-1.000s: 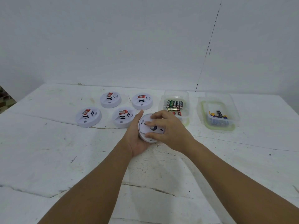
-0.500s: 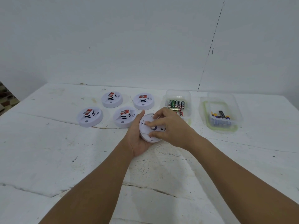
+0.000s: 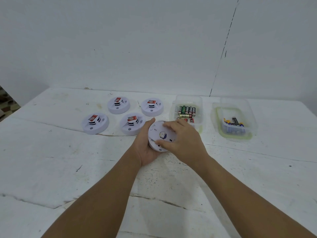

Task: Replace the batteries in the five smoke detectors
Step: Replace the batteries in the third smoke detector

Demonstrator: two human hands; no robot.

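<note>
My left hand (image 3: 145,148) cups a white round smoke detector (image 3: 157,134) from below and the left, its back side turned up toward me. My right hand (image 3: 183,143) lies over the detector's right half, thumb and fingertips pinching at its back plate, where a small opening shows a battery. Several more white smoke detectors with red labels (image 3: 95,123) (image 3: 118,105) (image 3: 131,123) (image 3: 152,107) sit face up on the table to the left.
A clear tub of green and red batteries (image 3: 187,110) stands just behind my right hand. Further right, a second clear tub (image 3: 234,125) holds several dark and blue batteries. The white table (image 3: 51,160) is cracked, and a white wall rises behind it.
My right hand shifted on the detector's back: the cover piece under my fingers moved aside, and a small opening with a battery now shows. The left hand still holds the detector.
</note>
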